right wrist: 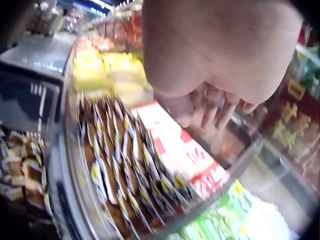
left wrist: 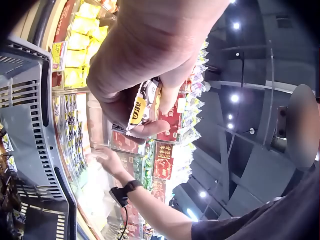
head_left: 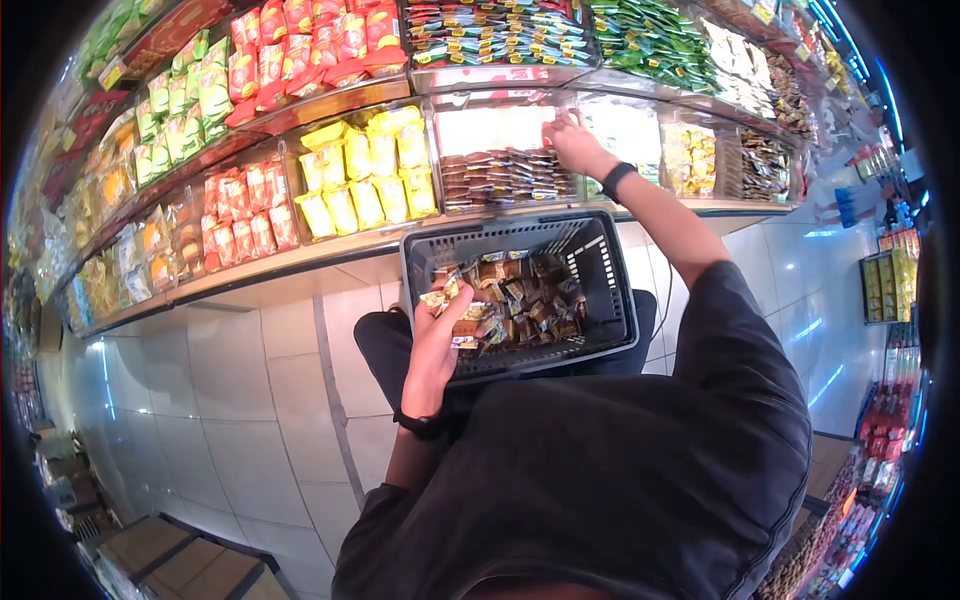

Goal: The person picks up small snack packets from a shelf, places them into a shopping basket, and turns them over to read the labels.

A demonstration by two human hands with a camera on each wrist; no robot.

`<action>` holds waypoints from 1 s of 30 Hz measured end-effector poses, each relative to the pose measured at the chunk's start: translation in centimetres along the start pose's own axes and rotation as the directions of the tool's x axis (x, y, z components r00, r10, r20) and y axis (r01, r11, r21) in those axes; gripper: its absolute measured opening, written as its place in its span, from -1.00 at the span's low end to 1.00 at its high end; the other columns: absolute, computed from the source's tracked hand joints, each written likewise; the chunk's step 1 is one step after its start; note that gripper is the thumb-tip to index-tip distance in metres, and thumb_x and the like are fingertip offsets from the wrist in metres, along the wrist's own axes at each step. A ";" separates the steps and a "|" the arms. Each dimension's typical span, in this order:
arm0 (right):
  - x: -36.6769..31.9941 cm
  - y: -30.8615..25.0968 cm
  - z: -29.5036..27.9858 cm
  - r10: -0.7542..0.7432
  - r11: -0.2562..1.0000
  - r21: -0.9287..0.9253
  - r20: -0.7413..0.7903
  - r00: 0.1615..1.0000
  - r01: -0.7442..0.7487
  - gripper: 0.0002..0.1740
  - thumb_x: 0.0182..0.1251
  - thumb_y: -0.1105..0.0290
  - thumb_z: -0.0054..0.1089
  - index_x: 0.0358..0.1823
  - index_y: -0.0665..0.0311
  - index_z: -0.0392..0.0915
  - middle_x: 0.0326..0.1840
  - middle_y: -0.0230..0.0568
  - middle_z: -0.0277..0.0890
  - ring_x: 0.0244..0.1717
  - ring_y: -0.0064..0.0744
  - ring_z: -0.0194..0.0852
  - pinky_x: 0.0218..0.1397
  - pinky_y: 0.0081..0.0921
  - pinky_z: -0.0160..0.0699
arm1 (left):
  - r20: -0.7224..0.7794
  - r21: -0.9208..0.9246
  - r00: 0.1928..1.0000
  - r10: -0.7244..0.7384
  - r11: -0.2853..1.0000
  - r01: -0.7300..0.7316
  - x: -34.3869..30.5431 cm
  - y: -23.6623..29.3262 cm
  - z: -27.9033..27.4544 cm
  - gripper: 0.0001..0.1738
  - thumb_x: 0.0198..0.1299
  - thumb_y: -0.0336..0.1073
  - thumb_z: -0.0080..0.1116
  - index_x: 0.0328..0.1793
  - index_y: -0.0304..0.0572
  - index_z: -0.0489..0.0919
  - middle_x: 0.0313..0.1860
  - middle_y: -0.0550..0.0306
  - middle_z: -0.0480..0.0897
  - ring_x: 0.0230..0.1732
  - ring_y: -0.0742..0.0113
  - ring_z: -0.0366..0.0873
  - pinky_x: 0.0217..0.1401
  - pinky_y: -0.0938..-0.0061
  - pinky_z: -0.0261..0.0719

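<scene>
My left hand (head_left: pixel 430 350) grips small wrapped snack packets (head_left: pixel 440 296) over the left side of a dark shopping basket (head_left: pixel 615 265). In the left wrist view one black, white and yellow packet (left wrist: pixel 142 107) shows between thumb and fingers. Many brown snack packets (head_left: pixel 530 310) lie loose in the basket. Out at the shelf, my right hand (head_left: pixel 582 148) hovers by the back right of a bin with upright rows of brown packets (right wrist: pixel 117 155). Its fingers (right wrist: pixel 212 107) bend loosely near a white and red card (right wrist: pixel 175 145), and no packet shows in them.
Yellow bags (head_left: pixel 365 175) fill the bin to the left, with red packets (head_left: pixel 247 208) beyond. A bin with green and white packaging (right wrist: pixel 220 220) adjoins on the right. Clear dividers and a shelf lip (head_left: pixel 360 235) edge the bins. The basket sits at the person's lap.
</scene>
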State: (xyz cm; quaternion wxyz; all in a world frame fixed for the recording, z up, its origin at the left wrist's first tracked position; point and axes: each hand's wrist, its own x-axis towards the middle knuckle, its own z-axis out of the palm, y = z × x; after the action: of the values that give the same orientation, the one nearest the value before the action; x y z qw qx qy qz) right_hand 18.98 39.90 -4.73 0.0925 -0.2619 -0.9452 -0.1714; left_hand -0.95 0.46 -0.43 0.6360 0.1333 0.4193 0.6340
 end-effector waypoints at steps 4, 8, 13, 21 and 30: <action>-2.1 -9.3 -11.3 0.139 0.521 0.840 0.089 0.986 -0.149 -0.76 0.34 0.37 0.34 -0.01 0.28 0.67 -0.16 -0.09 0.72 -0.16 -0.25 0.69 0.06 -0.31 0.61 | -0.015 -0.016 0.999 0.051 0.999 -0.051 -0.2 0.1 1.0 -0.75 0.52 -0.19 0.14 0.13 -0.16 0.49 -0.14 0.02 0.71 -0.10 0.13 0.76 -0.36 0.38 0.73; -7.8 -19.4 -20.9 -0.015 0.082 0.914 0.400 0.916 -0.397 -0.59 0.36 0.26 0.45 0.11 0.31 0.57 -0.11 -0.35 0.63 -0.18 -0.59 0.61 -0.20 -0.57 0.61 | -0.038 -0.081 0.997 0.074 0.994 -0.077 -0.2 0.3 2.3 -0.76 0.50 -0.20 0.20 0.07 -0.19 0.52 -0.14 0.09 0.71 -0.18 0.31 0.77 -0.29 0.36 0.80; -11.2 -24.6 -19.5 0.271 0.254 0.943 0.146 0.951 -0.217 -0.44 0.05 0.32 0.67 0.07 0.24 0.59 -0.01 -0.23 0.51 -0.29 -0.47 0.52 -0.31 -0.57 0.54 | -0.117 0.040 0.985 0.126 0.992 -0.122 -0.2 -0.9 4.1 -0.72 0.47 -0.19 0.25 0.05 -0.27 0.54 -0.13 0.11 0.71 -0.19 0.42 0.72 -0.16 0.55 0.70; -12.5 -24.9 -19.8 0.410 0.262 0.956 0.010 0.912 -0.128 -0.50 0.09 0.45 0.61 0.06 0.23 0.58 -0.01 -0.23 0.48 -0.24 -0.43 0.42 -0.26 -0.49 0.44 | -0.058 -0.031 0.997 0.059 0.998 -0.061 -0.4 -1.2 4.0 -0.70 0.52 -0.07 0.16 0.06 -0.13 0.49 -0.13 0.14 0.69 -0.14 0.40 0.73 -0.16 0.52 0.65; -13.3 -24.0 -19.0 0.289 0.064 0.981 0.158 0.944 -0.183 -0.70 0.22 0.52 0.51 -0.16 0.26 0.49 0.01 -0.31 0.46 -0.25 -0.59 0.38 -0.24 -0.54 0.41 | -0.033 -0.063 0.999 -0.035 0.997 0.033 -0.9 -1.5 3.7 -0.73 0.54 -0.07 0.12 0.10 -0.08 0.48 -0.09 0.23 0.65 -0.08 0.46 0.70 -0.18 0.51 0.66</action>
State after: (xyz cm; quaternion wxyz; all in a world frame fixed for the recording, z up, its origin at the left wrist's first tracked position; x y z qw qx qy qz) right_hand 19.20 7.32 2.69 0.3067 -0.2755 -0.7563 0.5080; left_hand 2.82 0.72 1.11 0.6434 0.0953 0.4125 0.6379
